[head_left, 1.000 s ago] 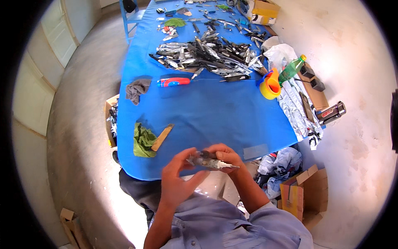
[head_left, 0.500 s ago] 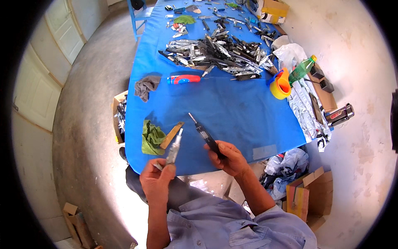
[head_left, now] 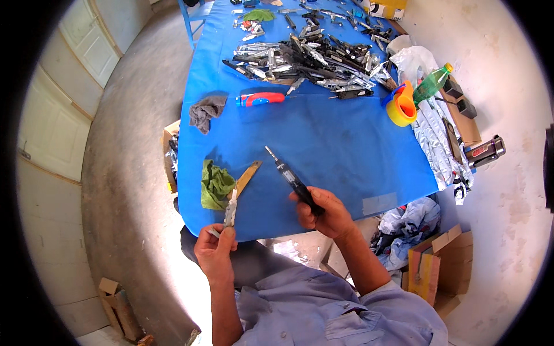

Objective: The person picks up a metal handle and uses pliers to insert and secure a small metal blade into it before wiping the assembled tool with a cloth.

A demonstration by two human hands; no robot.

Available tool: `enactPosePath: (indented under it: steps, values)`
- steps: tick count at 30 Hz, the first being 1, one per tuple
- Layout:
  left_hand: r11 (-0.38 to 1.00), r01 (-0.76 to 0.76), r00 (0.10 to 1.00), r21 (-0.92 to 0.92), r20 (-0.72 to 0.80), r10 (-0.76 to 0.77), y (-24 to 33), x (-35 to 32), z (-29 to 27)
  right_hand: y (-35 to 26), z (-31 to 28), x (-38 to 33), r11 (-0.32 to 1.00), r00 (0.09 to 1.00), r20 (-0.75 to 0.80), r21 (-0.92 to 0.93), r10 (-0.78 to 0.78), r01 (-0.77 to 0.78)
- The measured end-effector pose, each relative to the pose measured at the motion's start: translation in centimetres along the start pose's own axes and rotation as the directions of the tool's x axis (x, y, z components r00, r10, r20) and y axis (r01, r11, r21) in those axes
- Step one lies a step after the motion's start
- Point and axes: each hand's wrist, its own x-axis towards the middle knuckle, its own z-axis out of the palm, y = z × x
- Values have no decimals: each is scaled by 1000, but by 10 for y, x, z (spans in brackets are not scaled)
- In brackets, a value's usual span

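Note:
My left hand (head_left: 216, 248) pinches a slim silver-grey metal part (head_left: 231, 211) with a white tip, held upright at the table's near edge. My right hand (head_left: 328, 212) is wrapped round a black pen-shaped electric screwdriver (head_left: 294, 181), its thin metal bit pointing up and to the left. Bit and part are apart. Beyond the left hand lie a crumpled green cloth (head_left: 216, 185) and a yellowish-brown flat strip (head_left: 249, 177), which the part's tip overlaps in view.
On the blue-covered table (head_left: 346, 144), a large heap of silver and black parts (head_left: 311, 60) lies farther back. Nearer are a grey cloth (head_left: 206, 112) and a red-and-blue tool (head_left: 259, 99). A yellow-orange cup (head_left: 401, 112) and green bottle (head_left: 431, 84) stand at right; a cardboard box (head_left: 423, 274) sits below.
The metal part in my left hand has swung left and its tip has come lower. The whole view has shifted slightly; my right hand keeps the screwdriver at much the same angle.

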Motion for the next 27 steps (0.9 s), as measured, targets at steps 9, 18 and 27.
enactPosePath:
  steps: [9, 18, 27]
  values:
    - [1000, -11, 1000, 16, 8, 11, 2, 0, 4, -1, 0, 3, 999, 1000, -6, 47, 18, -18]
    - [1000, -19, 1000, 17, 6, 19, 1, -2, 7, 0, -1, 3, 996, 999, -45, 86, 15, -11]
    - [999, -4, 1000, 50, 4, 4, 1, -2, 9, 0, -2, 4, 994, 999, -36, 109, 18, -14]
